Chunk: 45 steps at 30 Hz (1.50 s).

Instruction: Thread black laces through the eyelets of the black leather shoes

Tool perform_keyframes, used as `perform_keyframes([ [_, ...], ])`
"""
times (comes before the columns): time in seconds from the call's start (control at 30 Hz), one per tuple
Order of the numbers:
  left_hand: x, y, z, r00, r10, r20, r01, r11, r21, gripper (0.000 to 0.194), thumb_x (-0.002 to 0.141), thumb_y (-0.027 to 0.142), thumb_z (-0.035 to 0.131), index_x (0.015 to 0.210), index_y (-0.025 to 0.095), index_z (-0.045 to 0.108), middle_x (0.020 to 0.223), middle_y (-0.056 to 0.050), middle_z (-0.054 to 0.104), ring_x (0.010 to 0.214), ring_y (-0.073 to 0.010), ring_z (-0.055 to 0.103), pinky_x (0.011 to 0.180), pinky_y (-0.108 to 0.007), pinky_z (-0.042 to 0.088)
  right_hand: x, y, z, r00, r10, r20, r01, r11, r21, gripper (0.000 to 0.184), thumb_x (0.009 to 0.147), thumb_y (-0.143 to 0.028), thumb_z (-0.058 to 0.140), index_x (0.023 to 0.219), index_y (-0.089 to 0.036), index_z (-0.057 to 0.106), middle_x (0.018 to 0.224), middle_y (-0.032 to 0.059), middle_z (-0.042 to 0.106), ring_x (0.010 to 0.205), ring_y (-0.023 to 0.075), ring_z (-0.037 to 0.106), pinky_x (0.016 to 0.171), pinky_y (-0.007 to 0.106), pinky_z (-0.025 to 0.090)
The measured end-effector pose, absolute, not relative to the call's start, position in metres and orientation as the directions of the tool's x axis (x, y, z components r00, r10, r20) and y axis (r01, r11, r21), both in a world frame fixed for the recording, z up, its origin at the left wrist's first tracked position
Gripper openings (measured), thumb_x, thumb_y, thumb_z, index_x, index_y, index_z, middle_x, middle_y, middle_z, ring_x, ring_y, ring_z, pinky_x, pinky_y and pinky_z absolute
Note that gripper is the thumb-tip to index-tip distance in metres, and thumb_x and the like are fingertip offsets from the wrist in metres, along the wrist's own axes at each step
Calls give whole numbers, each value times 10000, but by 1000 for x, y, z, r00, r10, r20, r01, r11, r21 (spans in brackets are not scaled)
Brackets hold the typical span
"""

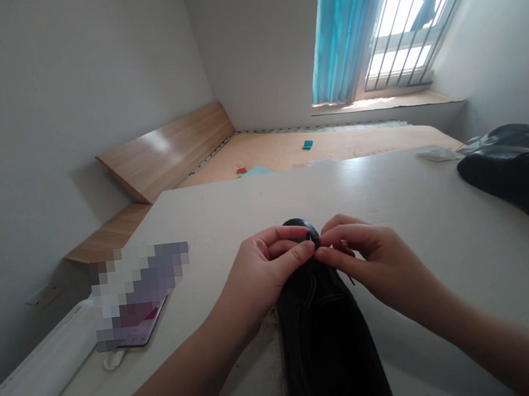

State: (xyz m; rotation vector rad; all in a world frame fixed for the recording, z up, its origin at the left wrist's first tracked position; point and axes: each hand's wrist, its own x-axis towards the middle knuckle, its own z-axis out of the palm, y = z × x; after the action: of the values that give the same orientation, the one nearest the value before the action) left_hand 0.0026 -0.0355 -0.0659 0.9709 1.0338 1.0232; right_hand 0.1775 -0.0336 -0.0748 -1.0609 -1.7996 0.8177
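Black, leathery, stitched shoe (321, 289); left hand (265, 258) and right hand (375, 250) pinching small dark loop (315, 237); smooth white table (442, 229).

Left fingers (295, 257) and right fingers (346, 235) partly hide the black shoe (331, 342); the dark piece (314, 238) they pinch is too small to identify. The shoe's near end is cut off. By the worktop's (438, 230) left edge, pixelation blurs the phone (147, 298); toward the right edge, a 2nd shoe (521, 183) is cropped.
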Motion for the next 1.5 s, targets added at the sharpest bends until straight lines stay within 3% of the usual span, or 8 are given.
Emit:
perform_keyframes([
  [0.1, 3, -36, -66, 185, 970, -160, -176, 193, 965, 292, 676, 299, 837, 916, 152, 760, 814, -33, 771, 722, -87, 649, 680, -178, 471, 175, -38, -72, -250, 823, 510, 385, 568, -727, 117, 860, -185, 627, 749, -194, 661, 763, -7, 596, 690, 89, 534, 584, 222, 415],
  [0.23, 5, -37, -67, 164, 979, -118, -128, 139, 982, 206, 727, 276, 786, 870, 129, 765, 841, -57, 773, 764, -116, 657, 724, -207, 482, 172, -40, -74, -245, 782, 573, 426, 618, -661, 112, 837, -114, 615, 753, -187, 608, 754, -17, 568, 677, 81, 513, 587, 207, 424],
  [0.5, 5, -35, -69, 226, 972, -61, -40, 71, 997, 228, 786, 352, 696, 736, 130, 702, 661, 1, 655, 647, -91, 548, 626, -200, 417, 175, -39, -71, -330, 742, 584, 437, 668, -602, 124, 881, -135, 591, 773, -195, 603, 784, -16, 573, 701, 78, 538, 624, 203, 432],
  [0.8, 3, -43, -60, 277, 961, -1, 206, -59, 977, 173, 808, 268, 600, 842, 151, 723, 740, -17, 660, 687, -131, 545, 622, -241, 398, 177, -38, -66, -247, 866, 435, 565, 494, -661, 151, 833, -215, 648, 741, -210, 528, 701, -24, 557, 636, 117, 508, 569, 249, 413],
  [0.93, 2, -41, -59, 313, 950, -19, 127, -22, 992, 262, 781, 407, 697, 778, 145, 718, 670, -5, 627, 627, -110, 501, 584, -233, 371, 180, -39, -69, -365, 722, 587, 535, 679, -503, 93, 887, -156, 593, 831, -213, 546, 796, 7, 583, 757, 141, 524, 658, 266, 435],
  [1.1, 2, -39, -60, 303, 951, -68, -4, 72, 997, 244, 826, 359, 679, 724, 142, 726, 668, -5, 660, 669, -100, 558, 668, -212, 421, 178, -41, -74, -416, 565, 713, 540, 784, -306, 107, 902, -126, 588, 843, -200, 538, 775, 21, 593, 754, 145, 519, 689, 279, 441],
  [1.4, 0, -37, -60, 289, 948, -135, -54, 156, 986, 258, 731, 405, 780, 815, 161, 770, 694, 4, 673, 626, -90, 525, 615, -213, 399, 182, -37, -63, -536, 631, 561, 436, 776, -456, 97, 929, -209, 570, 855, -212, 632, 788, 29, 653, 737, 140, 585, 669, 271, 472],
  [1.5, -1, -37, -59, 306, 943, -127, -69, 155, 985, 239, 724, 399, 788, 807, 175, 779, 659, 14, 658, 622, -88, 532, 634, -214, 418, 183, -37, -58, -515, 717, 470, 444, 692, -569, 109, 914, -207, 565, 848, -215, 652, 830, 29, 650, 741, 131, 583, 666, 265, 471],
])
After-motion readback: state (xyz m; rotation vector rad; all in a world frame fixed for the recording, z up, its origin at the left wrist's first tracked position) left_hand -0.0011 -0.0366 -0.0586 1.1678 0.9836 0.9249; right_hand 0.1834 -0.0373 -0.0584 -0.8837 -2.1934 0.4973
